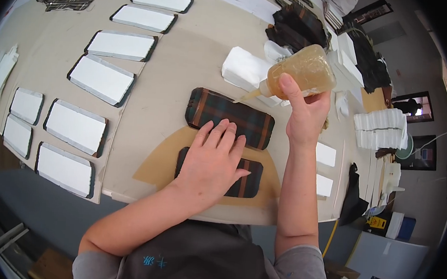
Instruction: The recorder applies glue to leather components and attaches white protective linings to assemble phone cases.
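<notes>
My right hand (305, 101) grips a translucent squeeze bottle (310, 67) of yellowish liquid. It is tilted, and its thin nozzle (248, 96) points down-left to the far edge of a dark plaid panel (256, 122) with rounded corners. On the near edge of that panel lie the spread fingers of my left hand (213, 154), with nothing held in them. The same hand covers part of a second plaid panel (251, 181), nearer to me. Beneath both is a sheet of brown paper (156, 158). Whether the nozzle touches the panel I cannot tell.
Several white panels with dark edges (102, 79) lie in rows on the left of the table (160, 82). Beyond the bottle are a stack of white pieces (244, 67) and a dark plaid pile (300, 27). A white stack (379, 129) stands at the right.
</notes>
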### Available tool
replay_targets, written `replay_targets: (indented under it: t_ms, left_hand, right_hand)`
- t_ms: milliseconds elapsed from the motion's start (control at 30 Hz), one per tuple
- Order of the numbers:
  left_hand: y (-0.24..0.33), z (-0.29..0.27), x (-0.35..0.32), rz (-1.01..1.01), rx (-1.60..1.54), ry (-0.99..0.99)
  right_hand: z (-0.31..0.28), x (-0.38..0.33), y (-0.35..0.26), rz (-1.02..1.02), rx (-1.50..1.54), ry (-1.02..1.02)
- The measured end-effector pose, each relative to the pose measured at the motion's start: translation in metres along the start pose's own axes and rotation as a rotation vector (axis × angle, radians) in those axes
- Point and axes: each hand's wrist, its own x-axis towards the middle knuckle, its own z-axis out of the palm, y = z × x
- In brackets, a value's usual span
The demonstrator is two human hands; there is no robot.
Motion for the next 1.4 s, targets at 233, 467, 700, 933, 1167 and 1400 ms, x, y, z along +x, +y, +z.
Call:
replay_targets:
  t_ms: [233, 467, 700, 933, 1167, 1400]
  left_hand:
    - [0.001, -0.003, 0.001, -0.001, 0.003, -0.044]
    - [0.003, -0.005, 0.003, 0.002, 0.045, -0.054]
    - [0.003, -0.006, 0.004, 0.007, 0.048, -0.054]
    - [0.004, -0.007, 0.004, 0.012, 0.059, -0.066]
    - [0.006, -0.008, 0.005, 0.017, 0.065, -0.061]
    - [0.007, -0.007, 0.005, 0.005, 0.047, -0.051]
  right_hand:
    - [-0.034, -0.007, -0.002, 0.04, -0.079, 0.059]
    - [-0.067, -0.012, -0.003, 0.045, -0.105, 0.126]
    - [-0.079, -0.018, 0.001, 0.036, -0.074, 0.195]
    - [-0.092, -0.026, 0.011, 0.123, 0.025, 0.193]
    - [-0.1, -0.028, 0.019, 0.135, 0.026, 0.249]
    - [-0.104, -0.053, 0.014, 0.281, 0.077, 0.183]
